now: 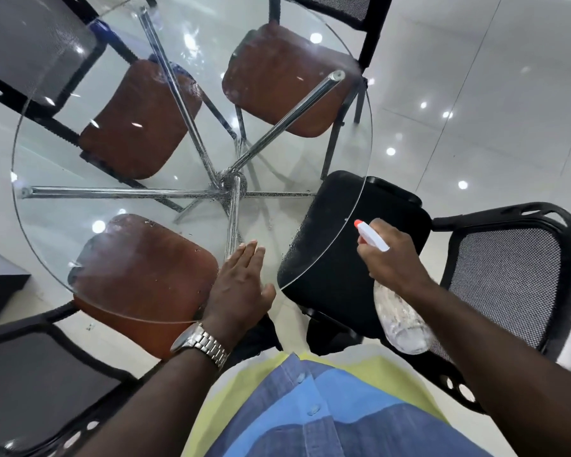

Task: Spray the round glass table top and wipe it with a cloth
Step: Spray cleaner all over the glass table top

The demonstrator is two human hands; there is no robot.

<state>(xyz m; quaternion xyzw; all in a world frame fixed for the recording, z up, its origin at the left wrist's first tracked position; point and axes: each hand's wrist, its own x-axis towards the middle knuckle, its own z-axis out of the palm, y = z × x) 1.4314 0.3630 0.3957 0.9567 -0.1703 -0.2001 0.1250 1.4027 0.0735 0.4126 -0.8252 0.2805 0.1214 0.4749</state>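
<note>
**Left grip flat on the glass, right grip on the sprayer**

From my seat at the remote station, the head view looks down on the round glass surface [80, 206]. Its chrome legs [126, 192] meet at a hub beneath the middle.

My left grip [241, 285] lies apart and flat, with the fingers straight and close together and the thumb spread to the side. The palm is pressed on the glass just inside the near rim. A metal wristwatch [201, 344] sits on that wrist.

My right grip [389, 258] is clamped round the neck of the spray bottle [402, 321], with the fingers curled under the white head. The bottle is clear and tilted, its base towards my body. Its red-tipped nozzle [358, 223] aims up and left at the surface. It hangs just outside the right rim, over the black chair seat [327, 209], and does not touch the glass.

A patch of fine droplets [295, 255] shows on the glass over that black seat, near the rim. More speckling lies around the hub.

Three brown chair seats [139, 123] show through the glass, one on the near left and two on the far side. A mesh chair back [508, 275] stands beyond my right arm.

My blue shirt [327, 407] fills the bottom of the view. Yellow-green fabric [389, 367] sits beside it, and I cannot tell what it is. The white floor [475, 77] reflects ceiling lights.
</note>
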